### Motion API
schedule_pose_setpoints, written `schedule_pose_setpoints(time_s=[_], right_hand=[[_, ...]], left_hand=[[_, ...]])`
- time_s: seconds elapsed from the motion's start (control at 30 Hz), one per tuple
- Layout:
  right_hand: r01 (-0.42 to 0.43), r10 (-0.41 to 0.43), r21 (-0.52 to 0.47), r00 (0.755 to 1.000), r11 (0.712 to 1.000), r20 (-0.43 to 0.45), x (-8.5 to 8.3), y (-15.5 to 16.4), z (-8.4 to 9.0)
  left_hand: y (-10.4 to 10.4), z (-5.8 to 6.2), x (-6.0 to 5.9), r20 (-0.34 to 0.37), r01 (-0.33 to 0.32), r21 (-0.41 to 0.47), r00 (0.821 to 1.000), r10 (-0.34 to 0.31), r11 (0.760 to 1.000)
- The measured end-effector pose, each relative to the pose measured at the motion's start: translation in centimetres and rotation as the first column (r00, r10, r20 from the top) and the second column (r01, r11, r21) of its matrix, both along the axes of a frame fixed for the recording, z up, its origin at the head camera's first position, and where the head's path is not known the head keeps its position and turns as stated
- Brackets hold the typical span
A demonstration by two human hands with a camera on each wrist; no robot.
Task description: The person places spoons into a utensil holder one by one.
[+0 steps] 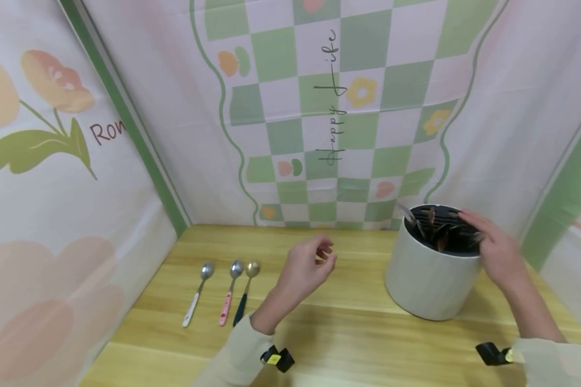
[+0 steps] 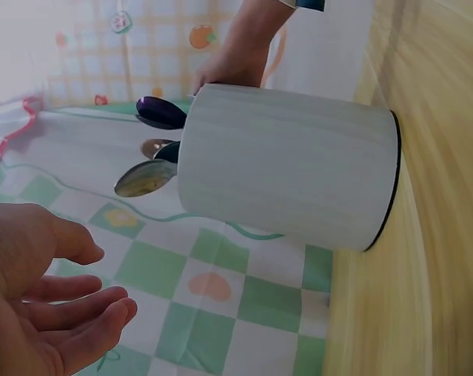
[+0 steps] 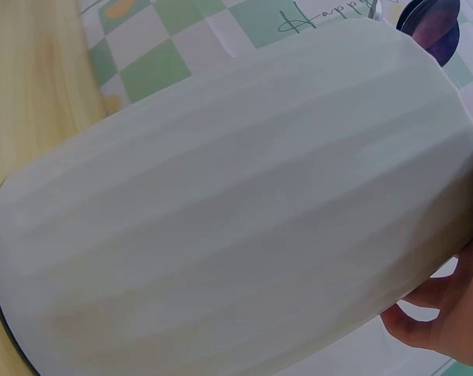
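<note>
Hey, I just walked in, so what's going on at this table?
A person's right hand is holding a white container at its rim, with several pieces of cutlery sticking out of the top. The left hand is empty, fingers loosely bent, between the container and three spoons lying on the wooden table. Those are a white-handled spoon, then a pink-handled spoon and a dark-handled spoon closer together.
</note>
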State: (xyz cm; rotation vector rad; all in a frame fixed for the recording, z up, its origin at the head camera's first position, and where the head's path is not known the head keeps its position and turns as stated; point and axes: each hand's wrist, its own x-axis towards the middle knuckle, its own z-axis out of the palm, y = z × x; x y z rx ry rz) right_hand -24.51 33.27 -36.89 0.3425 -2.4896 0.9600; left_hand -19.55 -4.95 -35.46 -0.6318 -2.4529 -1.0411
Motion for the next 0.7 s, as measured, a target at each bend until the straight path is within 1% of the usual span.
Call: schedule_pose_setpoints(time_s=[0.2, 0.4, 0.7], right_hand=[[0.004, -0.004, 0.010, 1.000, 1.000, -0.009, -0.1, 0.1, -0.1], [-0.006, 0.006, 0.007, 1.000, 1.000, -0.011, -0.1, 0.2, -0.1], [-0.008, 0.008, -0.005, 1.000, 1.000, 0.019, -0.1, 0.1, -0.1]], left_hand=[[-1.5, -0.8, 0.4, 0.052, -0.016, -0.002, 0.999, 0.016, 1.000], [-3.0, -1.6, 0.8, 0.122, -0.037, -0.004, 0.992, 0.037, 0.999], [-5.5, -3.1, 1.7, 0.167, -0.076, -0.009, 0.983, 0.076, 0.997]])
